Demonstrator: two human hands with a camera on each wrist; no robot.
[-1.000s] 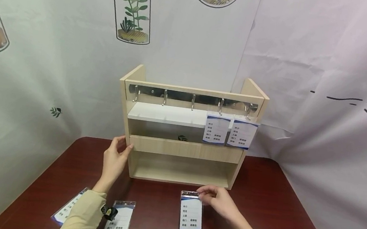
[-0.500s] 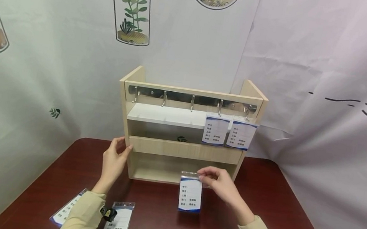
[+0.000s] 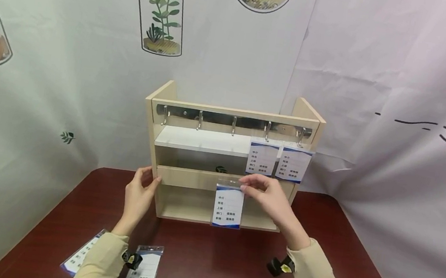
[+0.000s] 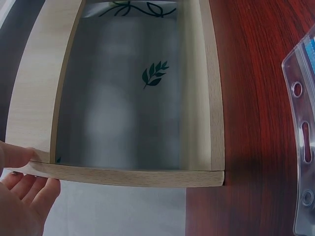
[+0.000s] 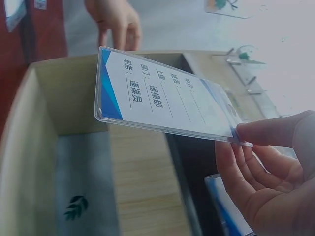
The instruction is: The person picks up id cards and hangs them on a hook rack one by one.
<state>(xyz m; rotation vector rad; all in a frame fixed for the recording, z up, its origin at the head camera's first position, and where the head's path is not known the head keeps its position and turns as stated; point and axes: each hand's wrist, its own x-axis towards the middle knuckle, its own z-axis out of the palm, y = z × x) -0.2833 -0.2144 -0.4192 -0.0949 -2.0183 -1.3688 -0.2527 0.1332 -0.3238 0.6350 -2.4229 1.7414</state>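
Observation:
My right hand pinches the top right corner of a badge holder, which hangs upright in front of the shelf's lower opening. In the right wrist view, thumb and fingers clamp the clear end of that badge holder. With thumb on the front and fingers behind, my left hand grips the left side panel of the wooden shelf. The left wrist view shows this left hand around the panel edge. Two badge holders hang from the right hooks, the inner one beside the outer one.
A metal rail with several hooks runs across the shelf top; the left and middle hooks bear nothing. Two more badge holders lie on the dark red table, one flat and one partly under the left sleeve. A printed curtain hangs behind.
My right hand has lifted the badge holder off the table, raising it and shifting it slightly left, up before the shelf. The left hand keeps its place on the side panel.

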